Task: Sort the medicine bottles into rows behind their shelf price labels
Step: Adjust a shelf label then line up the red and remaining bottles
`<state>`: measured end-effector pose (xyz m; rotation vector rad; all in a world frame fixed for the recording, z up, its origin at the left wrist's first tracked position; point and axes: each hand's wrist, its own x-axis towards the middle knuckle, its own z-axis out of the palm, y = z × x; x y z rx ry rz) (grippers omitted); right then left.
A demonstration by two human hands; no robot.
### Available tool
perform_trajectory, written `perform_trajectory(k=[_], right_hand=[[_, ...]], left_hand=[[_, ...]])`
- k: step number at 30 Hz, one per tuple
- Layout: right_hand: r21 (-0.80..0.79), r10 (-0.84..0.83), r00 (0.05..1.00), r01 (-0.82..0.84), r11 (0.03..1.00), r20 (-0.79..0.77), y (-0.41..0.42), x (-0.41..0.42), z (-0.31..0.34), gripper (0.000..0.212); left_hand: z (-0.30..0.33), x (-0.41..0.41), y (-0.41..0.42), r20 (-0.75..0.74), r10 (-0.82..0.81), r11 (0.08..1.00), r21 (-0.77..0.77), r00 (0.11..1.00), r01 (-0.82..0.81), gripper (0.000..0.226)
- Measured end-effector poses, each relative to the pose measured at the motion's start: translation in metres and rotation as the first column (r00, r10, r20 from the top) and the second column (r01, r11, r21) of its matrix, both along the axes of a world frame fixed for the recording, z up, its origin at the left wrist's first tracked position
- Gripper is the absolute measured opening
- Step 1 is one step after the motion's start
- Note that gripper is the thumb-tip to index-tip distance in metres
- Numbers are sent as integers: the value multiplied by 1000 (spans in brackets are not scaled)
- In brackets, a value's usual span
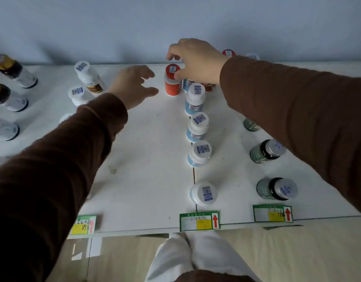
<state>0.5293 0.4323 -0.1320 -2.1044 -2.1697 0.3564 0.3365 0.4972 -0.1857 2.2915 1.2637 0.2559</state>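
Bottles are being lined up on the white bench (147, 159): four blue-labelled ones (195, 98) in a row behind the middle price label (199, 220), and three dark green ones (267, 151) toward the right edge behind another label (272, 213). On the left label (84, 224) "89" is being shown. An orange bottle (172, 81) near the far edge is being touched at its cap by the right hand (195, 60), grip curled round it. The left hand (132, 84) is being held just beside it, fingers apart, holding nothing.
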Motion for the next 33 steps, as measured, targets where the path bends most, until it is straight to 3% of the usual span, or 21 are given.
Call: perform_trajectory(k=[9,14,18,24,29,33], right_hand=[[-80,49,996,-43,996,69,23,1,-26,46],[-78,45,998,-42,996,34,22,1,-27,40],[-23,2,999,-3,1000,-52,15,2,-7,36],[18,-114,945,126,992,-306,-1,1,39,40],[1,-151,808,185,983,-570,-21,0,54,56],[-46,-169,703,191,980,-691,-35,2,60,63]], left_hand=[[-49,34,-5,170,41,992,-126,985,-19,46],[-55,44,-9,252,128,971,-230,959,-69,53],[-48,31,-10,432,131,934,-355,892,35,46],[-8,2,-31,690,265,716,-609,674,341,35],[19,-9,-55,736,421,454,-677,531,579,40],[31,-10,-71,731,472,329,-664,492,671,47]])
